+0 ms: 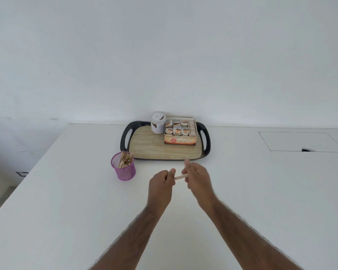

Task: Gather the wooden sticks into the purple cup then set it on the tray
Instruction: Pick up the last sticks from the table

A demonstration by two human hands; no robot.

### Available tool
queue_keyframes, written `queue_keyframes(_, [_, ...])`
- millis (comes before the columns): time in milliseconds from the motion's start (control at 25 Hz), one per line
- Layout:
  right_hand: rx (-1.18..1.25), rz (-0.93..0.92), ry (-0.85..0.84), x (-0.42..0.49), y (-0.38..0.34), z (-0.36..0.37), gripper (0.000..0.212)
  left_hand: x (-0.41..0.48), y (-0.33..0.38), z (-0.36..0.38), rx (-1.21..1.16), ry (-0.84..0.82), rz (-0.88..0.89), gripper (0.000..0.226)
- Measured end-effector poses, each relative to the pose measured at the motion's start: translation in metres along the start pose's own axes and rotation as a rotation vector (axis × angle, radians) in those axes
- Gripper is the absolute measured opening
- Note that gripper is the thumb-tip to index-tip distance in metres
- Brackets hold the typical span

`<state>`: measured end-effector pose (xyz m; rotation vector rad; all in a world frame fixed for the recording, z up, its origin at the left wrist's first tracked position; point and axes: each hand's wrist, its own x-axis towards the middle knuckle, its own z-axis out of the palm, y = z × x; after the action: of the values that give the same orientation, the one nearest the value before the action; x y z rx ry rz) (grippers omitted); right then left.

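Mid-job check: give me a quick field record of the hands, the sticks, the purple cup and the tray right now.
left hand: pinches one end of a loose stick
right hand: holds the stick's other end
loose stick: between the hands, over the table, nearer than the tray
purple cup: upright on the table, by the tray's near left corner, not on it
sticks in cup: a bunch, leaning right
tray: carries a jar and a tea box at its far side
remaining: stick into cup, cup onto tray

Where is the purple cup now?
In the head view, the purple cup stands on the table, left of centre, beside the tray, at its front left corner.
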<state>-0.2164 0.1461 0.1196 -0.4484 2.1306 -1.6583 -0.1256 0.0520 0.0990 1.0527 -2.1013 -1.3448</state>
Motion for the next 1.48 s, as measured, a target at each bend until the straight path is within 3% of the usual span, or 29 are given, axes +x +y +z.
queue_keyframes(120, [-0.206,-0.102,-0.036,-0.005,0.003,0.009,0.047,0.001,0.003,0.002,-0.033,-0.010,0.029,0.044])
queue_keyframes(280, [0.048,0.016,-0.028,-0.002,0.004,-0.004,0.044,0.008,0.004,-0.016,-0.497,-0.082,-0.188,0.054])
queue_keyframes(480, [-0.010,-0.020,-0.113,-0.017,0.008,0.011,0.040,0.011,0.006,-0.014,-0.771,-0.292,-0.277,0.073])
queue_keyframes(680, [0.058,0.015,0.020,-0.004,0.009,-0.001,0.041,0.012,-0.001,-0.018,-0.449,-0.333,-0.246,0.049])
queue_keyframes(880, [0.093,0.053,-0.028,0.003,0.015,-0.003,0.041,0.011,-0.010,-0.015,-0.470,-0.312,-0.202,0.025])
queue_keyframes(1000, [0.207,0.126,-0.096,0.010,0.017,-0.013,0.035,0.016,-0.016,-0.018,-0.462,-0.229,-0.216,0.023])
queue_keyframes(1200, [0.182,0.131,-0.170,0.018,0.018,-0.024,0.009,0.019,-0.032,-0.023,-0.459,-0.143,-0.245,0.023])
queue_keyframes(1480, [0.096,0.083,-0.156,0.025,0.013,-0.010,0.011,0.016,-0.049,-0.022,-0.517,-0.121,-0.169,0.038])
